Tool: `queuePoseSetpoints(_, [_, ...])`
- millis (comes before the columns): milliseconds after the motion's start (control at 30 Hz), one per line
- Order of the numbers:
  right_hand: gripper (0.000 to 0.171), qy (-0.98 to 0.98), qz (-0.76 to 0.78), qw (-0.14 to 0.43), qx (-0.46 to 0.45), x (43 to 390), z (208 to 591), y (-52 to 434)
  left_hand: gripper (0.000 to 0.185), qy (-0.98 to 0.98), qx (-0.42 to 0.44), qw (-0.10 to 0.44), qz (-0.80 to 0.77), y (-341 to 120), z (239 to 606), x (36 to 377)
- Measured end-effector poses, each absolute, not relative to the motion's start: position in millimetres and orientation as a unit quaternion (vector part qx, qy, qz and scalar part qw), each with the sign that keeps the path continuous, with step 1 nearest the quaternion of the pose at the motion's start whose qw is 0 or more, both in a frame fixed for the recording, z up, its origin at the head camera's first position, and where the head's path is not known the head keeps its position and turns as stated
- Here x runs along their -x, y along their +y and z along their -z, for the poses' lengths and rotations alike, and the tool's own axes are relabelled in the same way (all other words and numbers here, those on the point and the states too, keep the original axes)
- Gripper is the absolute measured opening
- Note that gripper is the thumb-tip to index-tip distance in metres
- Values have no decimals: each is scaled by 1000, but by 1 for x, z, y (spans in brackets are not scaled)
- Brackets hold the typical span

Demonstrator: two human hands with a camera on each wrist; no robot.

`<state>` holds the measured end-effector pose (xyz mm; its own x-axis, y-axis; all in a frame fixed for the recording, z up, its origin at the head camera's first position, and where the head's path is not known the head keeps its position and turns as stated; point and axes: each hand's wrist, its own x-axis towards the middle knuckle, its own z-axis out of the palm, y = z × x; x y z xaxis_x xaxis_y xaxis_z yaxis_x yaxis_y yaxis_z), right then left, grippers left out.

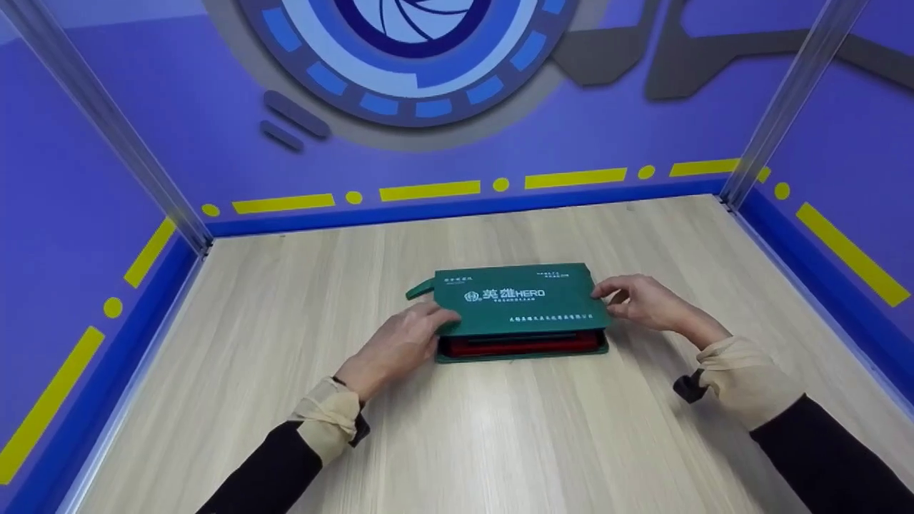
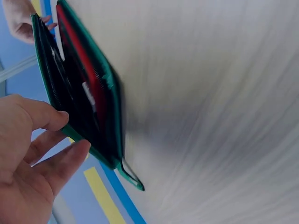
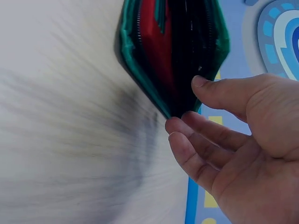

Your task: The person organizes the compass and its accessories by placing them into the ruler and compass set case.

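Note:
A green zip case (image 1: 525,300) with white lettering and the word HERO lies on the table, its lid partly raised along the near side. Something red (image 1: 525,346) shows inside, behind the zipper teeth. My left hand (image 1: 403,339) holds the lid at its left edge, thumb and fingers at the rim in the left wrist view. At the right edge, my right hand (image 1: 650,303) pinches the lid between thumb and fingers. A green strap (image 1: 420,289) sticks out from the case's left end. The far side of the interior is dark in both wrist views.
The case sits on a light wood-grain table (image 1: 500,442). Blue-purple panels (image 1: 443,164) with yellow markings stand along the back and both sides, joined by metal posts (image 1: 792,100) at the corners. A dark strap or device (image 1: 689,387) hangs at the right wrist.

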<state>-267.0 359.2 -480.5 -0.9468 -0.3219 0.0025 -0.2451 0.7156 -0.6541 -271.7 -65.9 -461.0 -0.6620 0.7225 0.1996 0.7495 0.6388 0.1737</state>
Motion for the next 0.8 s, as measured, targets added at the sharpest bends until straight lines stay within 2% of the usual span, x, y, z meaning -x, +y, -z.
queuePoseSetpoints(233, [32,930,331,67,146,268,488,357,47,-907,413,55,60,-58,473,261])
queuePoseSetpoints(433, [32,937,312,80,137,270,487,355,43,-919,390,24,47,-52,481,259])
queuePoseSetpoints(567, [30,941,298,69,143,275,486,353,42,-929,367,0,51,-46,482,258])
queuePoseSetpoints(800, [21,939,299,61,161,283,484,351,40,-934,354,6,41,-30,485,259])
